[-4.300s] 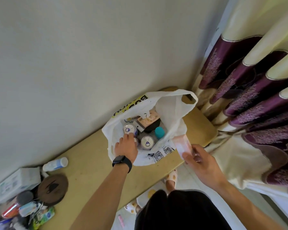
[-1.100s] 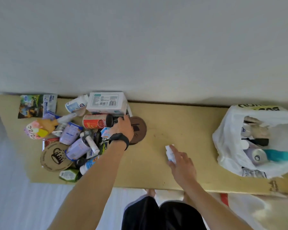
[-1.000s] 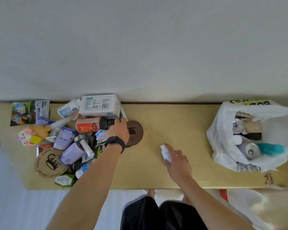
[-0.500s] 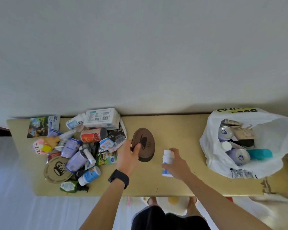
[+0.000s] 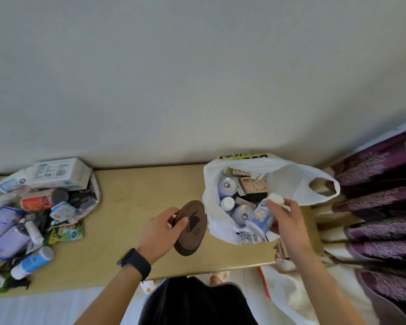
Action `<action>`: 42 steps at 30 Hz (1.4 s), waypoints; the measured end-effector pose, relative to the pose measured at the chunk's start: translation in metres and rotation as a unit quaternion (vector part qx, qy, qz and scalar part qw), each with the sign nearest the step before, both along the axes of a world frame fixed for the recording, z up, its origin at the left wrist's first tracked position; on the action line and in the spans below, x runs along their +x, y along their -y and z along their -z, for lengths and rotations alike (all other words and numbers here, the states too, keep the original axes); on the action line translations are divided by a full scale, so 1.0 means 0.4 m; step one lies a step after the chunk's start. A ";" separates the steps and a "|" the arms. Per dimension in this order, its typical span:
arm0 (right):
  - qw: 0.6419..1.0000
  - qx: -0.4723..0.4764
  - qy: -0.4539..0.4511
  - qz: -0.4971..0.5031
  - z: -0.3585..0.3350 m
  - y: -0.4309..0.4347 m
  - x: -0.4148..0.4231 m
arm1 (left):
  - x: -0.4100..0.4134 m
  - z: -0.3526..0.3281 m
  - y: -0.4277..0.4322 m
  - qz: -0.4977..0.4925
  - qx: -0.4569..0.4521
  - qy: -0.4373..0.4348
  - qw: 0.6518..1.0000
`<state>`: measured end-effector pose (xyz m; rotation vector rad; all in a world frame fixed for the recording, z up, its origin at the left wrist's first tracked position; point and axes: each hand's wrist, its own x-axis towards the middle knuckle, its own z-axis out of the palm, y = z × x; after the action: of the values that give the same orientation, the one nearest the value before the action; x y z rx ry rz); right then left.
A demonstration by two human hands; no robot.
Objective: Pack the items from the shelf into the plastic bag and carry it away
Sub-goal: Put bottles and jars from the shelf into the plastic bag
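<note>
A white plastic bag (image 5: 298, 184) stands open on the wooden shelf (image 5: 136, 195), with cans, tubs and small boxes inside. My right hand (image 5: 285, 218) grips a small white bottle with a blue label (image 5: 260, 215) over the bag's near rim. My left hand (image 5: 158, 233) holds a round brown disc with a dark logo (image 5: 191, 227) just left of the bag, above the shelf. A heap of more items (image 5: 33, 207) lies at the shelf's left end.
The heap holds a white box (image 5: 59, 173), a red can (image 5: 36, 202), a blue-and-white bottle (image 5: 32, 259) and several packets. Purple and cream curtains (image 5: 380, 207) hang right of the bag. A plain wall backs the shelf. White bedding lies below the front edge.
Both hands have moved right from the heap toward the bag. The right hand lifted the white bottle to the bag's mouth. The left hand carried the brown disc beside the bag.
</note>
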<state>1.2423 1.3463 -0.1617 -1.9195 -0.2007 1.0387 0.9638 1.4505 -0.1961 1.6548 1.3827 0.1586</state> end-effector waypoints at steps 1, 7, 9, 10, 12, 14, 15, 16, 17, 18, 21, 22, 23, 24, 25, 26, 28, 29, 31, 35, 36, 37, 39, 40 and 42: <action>0.998 -0.007 0.055 -0.007 0.002 -0.007 0.055 | 0.038 -0.008 0.008 0.004 0.000 -0.002 1.000; 0.933 -0.128 0.300 -0.150 0.070 -0.079 0.271 | 0.173 -0.038 0.045 0.025 0.007 -0.020 0.999; 0.889 -0.192 0.335 -0.246 0.108 -0.099 0.302 | 0.187 -0.046 0.055 0.017 0.009 -0.021 1.000; 0.864 -0.218 0.345 -0.295 0.129 -0.105 0.313 | 0.188 -0.049 0.058 0.009 0.012 -0.022 1.000; 0.833 -0.243 0.337 -0.365 0.161 -0.112 0.326 | 0.180 -0.049 0.064 -0.015 0.015 -0.014 1.000; 0.825 -0.244 0.302 -0.410 0.191 -0.110 0.329 | 0.165 -0.047 0.068 -0.039 0.010 -0.009 0.999; 0.820 -0.244 0.288 -0.431 0.203 -0.106 0.326 | 0.157 -0.045 0.069 -0.051 0.008 -0.010 0.999; 0.817 -0.239 0.280 -0.444 0.214 -0.104 0.322 | 0.149 -0.042 0.070 -0.063 0.006 -0.011 0.998; 0.817 -0.230 0.279 -0.449 0.220 -0.103 0.317 | 0.141 -0.041 0.071 -0.078 0.001 -0.007 0.997; 0.819 -0.217 0.284 -0.448 0.225 -0.102 0.312 | 0.134 -0.040 0.072 -0.095 -0.006 0.002 0.995; 0.829 -0.191 0.284 -0.443 0.229 -0.097 0.302 | 0.128 -0.057 0.071 -0.144 -0.013 0.045 0.988; 0.837 -0.183 0.277 -0.435 0.231 -0.092 0.301 | 0.128 -0.069 0.067 -0.160 -0.010 0.065 0.985; 0.847 -0.175 0.269 -0.425 0.234 -0.085 0.299 | 0.131 -0.085 0.062 -0.177 -0.008 0.087 0.980; 0.855 -0.167 0.262 -0.417 0.240 -0.075 0.297 | 0.134 -0.100 0.054 -0.194 -0.006 0.106 0.975; 0.858 -0.158 0.260 -0.414 0.247 -0.065 0.294 | 0.140 -0.115 0.045 -0.208 -0.004 0.124 0.970; 0.858 -0.151 0.261 -0.415 0.254 -0.057 0.290 | 0.145 -0.128 0.035 -0.219 -0.002 0.139 0.966; 0.857 -0.147 0.262 -0.418 0.259 -0.050 0.282 | 0.158 -0.147 0.011 -0.229 0.007 0.164 0.959; 0.856 -0.150 0.259 -0.421 0.252 -0.051 0.278 | 0.166 -0.156 0.000 -0.228 0.011 0.173 0.958; 0.855 -0.145 0.263 -0.423 0.222 -0.058 0.273 | 0.189 -0.166 -0.020 -0.212 0.014 0.179 0.961; 0.940 -0.034 0.225 -0.255 0.114 -0.053 0.223 | 0.265 -0.167 -0.037 -0.146 -0.039 0.166 0.975; 0.966 0.005 0.153 -0.209 0.084 -0.052 0.200 | 0.283 -0.157 -0.037 -0.122 -0.054 0.160 0.978; 0.980 0.039 0.061 -0.185 0.057 -0.050 0.178 | 0.302 -0.146 -0.035 -0.101 -0.069 0.154 0.981; 0.977 0.074 -0.095 -0.176 0.034 -0.045 0.140 | 0.338 -0.122 -0.026 -0.074 -0.095 0.136 0.983; 0.972 0.078 -0.137 -0.175 0.032 -0.042 0.125 | 0.354 -0.110 -0.021 -0.069 -0.111 0.126 0.983; 0.974 0.068 -0.156 -0.148 0.048 -0.033 0.107 | 0.380 -0.085 -0.013 -0.064 -0.147 0.110 0.981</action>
<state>1.2849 1.3596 -0.1809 -1.6073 -0.3766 1.4698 1.1159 1.4558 -0.1619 1.2649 1.2760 0.1963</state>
